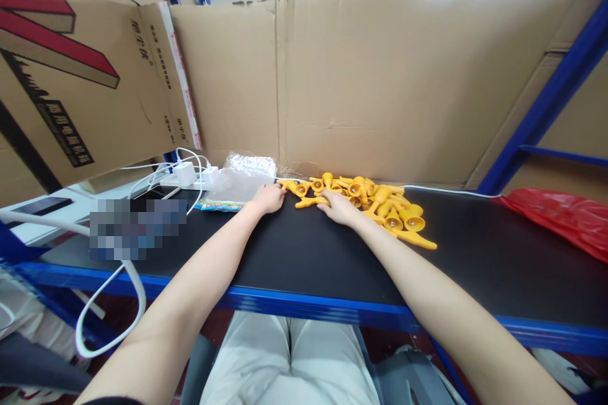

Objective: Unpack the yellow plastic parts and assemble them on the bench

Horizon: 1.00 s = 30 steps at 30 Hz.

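Smooth, glossy yellow pieces (380, 199), seemingly plastic, lie in a loose heap toward the back of the dark, matte desk (308, 259). Many have a round, hollow cup at one end and a narrow, curved stem; they overlap and point in several directions. Behind them stands a wall of creased brown cardboard (380, 88). A crinkled, shiny clear bag (240, 177) lies flat to the left, and a wrinkled red bag (555, 218) lies well apart on the right. The desk's front edge is a blue rail (313, 304).

Both forearms stretch forward, bare, slanting inward toward the heap. The left hand (268, 199) is low, fingers bent, at the heap's left end; whether its grip has closed on a piece, I cannot tell. The right hand (338, 207) is palm down over the heap's front left part, its fingertips at a stem; whether that grip is clenched or loose is unclear.
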### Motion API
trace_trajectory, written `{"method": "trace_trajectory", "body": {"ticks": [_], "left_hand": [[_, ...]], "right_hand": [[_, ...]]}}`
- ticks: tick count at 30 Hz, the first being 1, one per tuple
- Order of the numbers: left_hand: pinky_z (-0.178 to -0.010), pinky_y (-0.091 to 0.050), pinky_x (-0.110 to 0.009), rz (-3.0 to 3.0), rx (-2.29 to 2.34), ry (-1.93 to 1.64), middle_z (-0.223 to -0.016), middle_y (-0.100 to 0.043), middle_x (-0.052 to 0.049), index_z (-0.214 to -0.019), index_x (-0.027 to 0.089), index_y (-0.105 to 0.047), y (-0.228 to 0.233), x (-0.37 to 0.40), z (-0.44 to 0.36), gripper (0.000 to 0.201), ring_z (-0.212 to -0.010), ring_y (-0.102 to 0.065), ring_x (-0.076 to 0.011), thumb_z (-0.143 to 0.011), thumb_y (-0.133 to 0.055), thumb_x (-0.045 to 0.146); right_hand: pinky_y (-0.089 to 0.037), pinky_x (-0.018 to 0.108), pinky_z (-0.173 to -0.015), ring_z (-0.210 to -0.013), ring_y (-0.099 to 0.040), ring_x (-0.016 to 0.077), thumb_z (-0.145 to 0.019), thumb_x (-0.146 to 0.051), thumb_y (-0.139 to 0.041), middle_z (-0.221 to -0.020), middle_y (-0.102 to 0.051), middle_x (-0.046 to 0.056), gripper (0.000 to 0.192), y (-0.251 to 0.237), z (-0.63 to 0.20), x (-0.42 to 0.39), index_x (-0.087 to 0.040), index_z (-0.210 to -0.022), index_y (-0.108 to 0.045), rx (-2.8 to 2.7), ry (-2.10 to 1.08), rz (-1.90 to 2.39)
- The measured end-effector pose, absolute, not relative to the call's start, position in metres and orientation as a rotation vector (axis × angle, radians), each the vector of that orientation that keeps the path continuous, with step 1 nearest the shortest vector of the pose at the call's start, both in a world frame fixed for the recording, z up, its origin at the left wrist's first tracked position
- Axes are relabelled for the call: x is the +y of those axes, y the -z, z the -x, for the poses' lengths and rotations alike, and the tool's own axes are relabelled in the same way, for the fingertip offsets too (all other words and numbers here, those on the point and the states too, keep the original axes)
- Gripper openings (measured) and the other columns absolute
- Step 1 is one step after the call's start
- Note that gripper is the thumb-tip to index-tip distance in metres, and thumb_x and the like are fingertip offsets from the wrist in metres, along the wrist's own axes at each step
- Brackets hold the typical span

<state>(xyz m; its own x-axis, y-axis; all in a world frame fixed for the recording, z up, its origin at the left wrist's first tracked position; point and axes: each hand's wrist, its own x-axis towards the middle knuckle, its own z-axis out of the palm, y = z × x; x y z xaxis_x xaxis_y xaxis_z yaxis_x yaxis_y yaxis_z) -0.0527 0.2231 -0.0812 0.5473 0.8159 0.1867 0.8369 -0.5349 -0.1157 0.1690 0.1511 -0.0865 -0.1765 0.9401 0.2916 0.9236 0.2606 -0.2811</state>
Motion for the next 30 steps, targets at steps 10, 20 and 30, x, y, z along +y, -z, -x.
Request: {"method": "trace_trajectory", "body": {"ticks": [10,20,30], "left_hand": [[-0.098,-0.036,-0.049,2.583,-1.464,0.115,-0.128,-0.054,-0.015,-0.124,0.017,-0.054,0.085,0.223,0.050,0.044,-0.119,-0.048,-0.0282,-0.093,-0.025,0.028],[-0.101,-0.039,-0.039,2.624,-1.401,0.238,-0.139,-0.047,-0.010,-0.133,0.020,-0.048,0.087,0.232,0.058,0.045,-0.124,-0.046,-0.0249,-0.092,-0.031,0.026],[-0.104,-0.039,-0.035,2.612,-1.327,0.320,-0.137,-0.050,-0.009,-0.123,0.020,-0.057,0.086,0.238,0.066,0.038,-0.126,-0.046,-0.0232,-0.089,-0.039,0.022]], "right_hand": [[-0.044,0.034,-0.092,-0.108,-0.059,0.0234,-0.088,-0.024,-0.055,-0.112,-0.064,0.013,0.027,0.088,-0.170,0.152,-0.014,-0.112,-0.059,-2.134,-0.041,1.675],[-0.045,0.035,-0.090,-0.102,-0.061,0.0240,-0.085,-0.027,-0.058,-0.108,-0.066,0.012,0.024,0.086,-0.176,0.150,-0.014,-0.105,-0.062,-2.129,0.004,1.604],[-0.050,0.032,-0.076,-0.077,-0.062,0.0158,-0.073,-0.032,-0.068,-0.085,-0.066,0.006,0.028,0.013,-0.250,0.161,-0.011,-0.093,-0.065,-1.149,0.032,1.350]]}}
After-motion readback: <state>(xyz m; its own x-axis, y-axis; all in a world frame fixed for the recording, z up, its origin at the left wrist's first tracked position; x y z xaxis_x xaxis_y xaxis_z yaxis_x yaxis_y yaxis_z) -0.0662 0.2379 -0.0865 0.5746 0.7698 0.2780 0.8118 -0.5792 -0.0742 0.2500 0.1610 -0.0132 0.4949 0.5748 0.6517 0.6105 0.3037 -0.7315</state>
